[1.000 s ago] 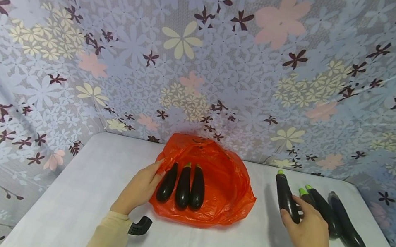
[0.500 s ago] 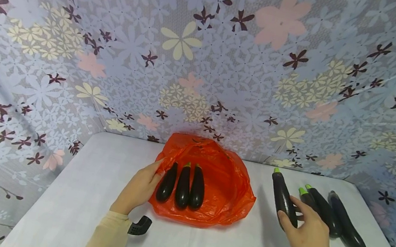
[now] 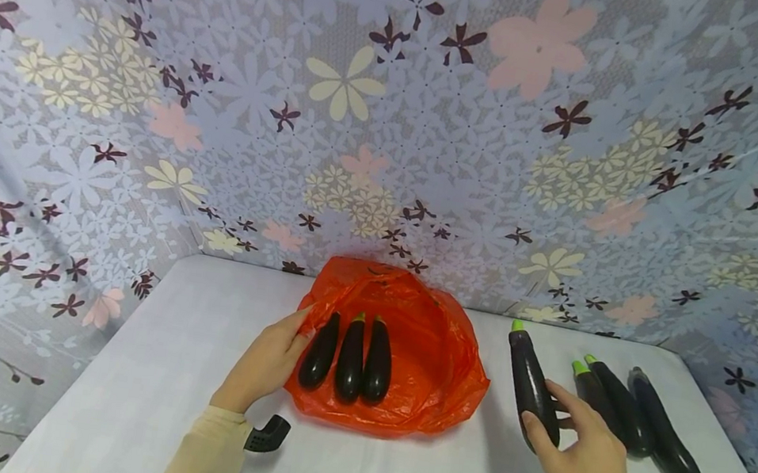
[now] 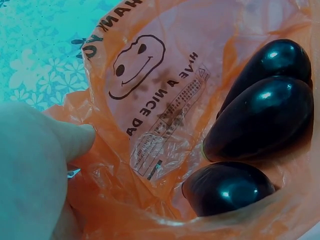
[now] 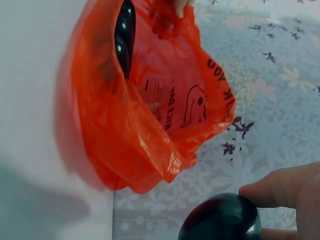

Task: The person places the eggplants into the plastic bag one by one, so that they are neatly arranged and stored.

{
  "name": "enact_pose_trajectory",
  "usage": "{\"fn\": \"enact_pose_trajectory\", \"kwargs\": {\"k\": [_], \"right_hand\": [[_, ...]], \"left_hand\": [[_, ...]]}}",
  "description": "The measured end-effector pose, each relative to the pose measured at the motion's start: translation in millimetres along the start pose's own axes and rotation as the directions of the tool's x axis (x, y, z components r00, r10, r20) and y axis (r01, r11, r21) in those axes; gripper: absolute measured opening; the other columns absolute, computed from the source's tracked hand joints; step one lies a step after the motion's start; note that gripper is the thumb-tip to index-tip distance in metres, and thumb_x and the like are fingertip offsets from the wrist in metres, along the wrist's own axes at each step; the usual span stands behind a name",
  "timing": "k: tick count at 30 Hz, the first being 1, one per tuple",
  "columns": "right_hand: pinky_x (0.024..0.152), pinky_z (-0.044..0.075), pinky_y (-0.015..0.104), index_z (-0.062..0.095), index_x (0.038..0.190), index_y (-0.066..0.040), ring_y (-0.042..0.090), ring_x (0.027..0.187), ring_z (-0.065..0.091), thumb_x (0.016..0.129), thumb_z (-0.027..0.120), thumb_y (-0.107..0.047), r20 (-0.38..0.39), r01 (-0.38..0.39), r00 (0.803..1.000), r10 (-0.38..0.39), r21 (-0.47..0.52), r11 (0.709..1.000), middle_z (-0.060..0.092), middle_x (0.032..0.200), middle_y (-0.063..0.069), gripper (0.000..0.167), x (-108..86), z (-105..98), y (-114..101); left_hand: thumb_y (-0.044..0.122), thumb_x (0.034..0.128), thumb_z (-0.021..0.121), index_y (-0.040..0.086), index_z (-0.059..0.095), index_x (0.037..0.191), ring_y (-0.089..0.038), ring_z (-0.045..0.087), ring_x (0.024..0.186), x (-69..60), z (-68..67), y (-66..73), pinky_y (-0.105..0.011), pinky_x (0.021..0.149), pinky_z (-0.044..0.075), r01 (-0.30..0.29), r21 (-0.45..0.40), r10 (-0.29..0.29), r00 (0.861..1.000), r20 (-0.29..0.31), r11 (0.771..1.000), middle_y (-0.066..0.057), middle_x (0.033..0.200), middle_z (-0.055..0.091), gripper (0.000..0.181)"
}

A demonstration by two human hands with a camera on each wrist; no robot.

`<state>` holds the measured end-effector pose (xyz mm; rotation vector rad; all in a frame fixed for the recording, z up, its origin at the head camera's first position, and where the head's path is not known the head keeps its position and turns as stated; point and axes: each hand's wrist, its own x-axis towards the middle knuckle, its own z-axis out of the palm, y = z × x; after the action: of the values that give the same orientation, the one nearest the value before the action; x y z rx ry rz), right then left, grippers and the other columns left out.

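Observation:
A red plastic bag (image 3: pixel 422 370) lies open on the white table, with three dark eggplants (image 3: pixel 351 361) side by side in its left part. The left hand (image 3: pixel 265 357) pinches the bag's left rim; in the left wrist view its thumb (image 4: pixel 80 140) presses on the orange-looking plastic (image 4: pixel 115 175). To the right of the bag, the right hand (image 3: pixel 583 459) grips another eggplant (image 3: pixel 532 381) by its lower part, green stem pointing away. The right wrist view shows that eggplant's rounded end (image 5: pixel 222 220) between thumb and fingers, apart from the bag (image 5: pixel 135 145).
Three more eggplants (image 3: pixel 665 434) lie together at the table's right side, partly behind the right hand. A flowered cloth (image 3: pixel 433 156) rises behind the white table (image 3: pixel 195 324). A black wrist device (image 3: pixel 269 435) is by the left sleeve.
The right hand has moved a little left toward the bag with the eggplant in its grip. The left hand and the bag look unmoved.

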<state>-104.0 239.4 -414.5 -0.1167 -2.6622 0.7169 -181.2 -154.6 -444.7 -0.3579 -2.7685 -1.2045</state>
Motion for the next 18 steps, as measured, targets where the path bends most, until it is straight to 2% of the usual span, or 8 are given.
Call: {"fn": "enact_pose_trajectory", "kwargs": {"k": [4,10,12,16,18], "right_hand": [[0.061,0.049,0.039,0.062,0.131,0.001,0.038,0.09,0.064,0.085,0.08,-0.026,0.005,0.0,1.0,0.0,0.005,1.0,0.064,0.118,0.029,0.056,-2.6,-1,-6],[0.069,0.046,0.05,0.06,0.133,-0.001,0.038,0.093,0.063,0.087,0.079,-0.03,0.041,-0.016,0.999,0.016,0.015,1.0,0.064,0.117,0.027,0.058,-7.0,-2,-12],[0.067,0.047,0.047,0.06,0.134,-0.001,0.037,0.092,0.062,0.087,0.079,-0.031,0.045,-0.02,0.999,0.02,0.019,1.0,0.065,0.116,0.027,0.058,-9.1,-2,-14],[0.059,0.047,0.033,0.062,0.132,-0.003,0.034,0.09,0.062,0.085,0.081,-0.029,0.032,-0.01,0.999,0.009,0.032,0.999,0.065,0.115,0.025,0.057,-14.3,-2,-18],[0.059,0.046,0.031,0.063,0.132,-0.004,0.032,0.09,0.062,0.084,0.081,-0.028,0.023,0.002,1.0,-0.002,0.039,0.999,0.066,0.115,0.023,0.056,-17.0,-2,-20]], "left_hand": [[0.018,0.1049,0.05,0.009,0.046,0.151,-0.031,0.055,0.128,0.2,0.0,-0.1,-0.053,0.11,0.041,0.004,-0.002,-0.004,1.0,0.004,1.0,-0.01,0.142,0.057,0.047],[0.018,0.1051,0.05,0.008,0.046,0.151,-0.031,0.055,0.128,1.1,1.0,-1.4,-0.052,0.111,0.041,-0.002,0.004,0.002,1.0,0.002,1.0,-0.01,0.142,0.057,0.047],[0.018,0.105,0.05,0.007,0.046,0.151,-0.032,0.055,0.128,1.1,1.5,-2.0,-0.052,0.111,0.04,-0.006,0.007,0.006,1.0,-0.001,1.0,-0.011,0.142,0.057,0.047],[0.018,0.1049,0.05,0.006,0.046,0.151,-0.032,0.055,0.128,0.6,2.0,-2.3,-0.053,0.11,0.04,-0.01,0.011,0.01,1.0,-0.004,1.0,-0.012,0.142,0.057,0.047],[0.017,0.105,0.05,0.006,0.046,0.15,-0.032,0.056,0.128,0.5,2.1,-2.5,-0.052,0.11,0.04,-0.009,0.017,0.009,1.0,-0.004,1.0,-0.012,0.142,0.057,0.047]]}}
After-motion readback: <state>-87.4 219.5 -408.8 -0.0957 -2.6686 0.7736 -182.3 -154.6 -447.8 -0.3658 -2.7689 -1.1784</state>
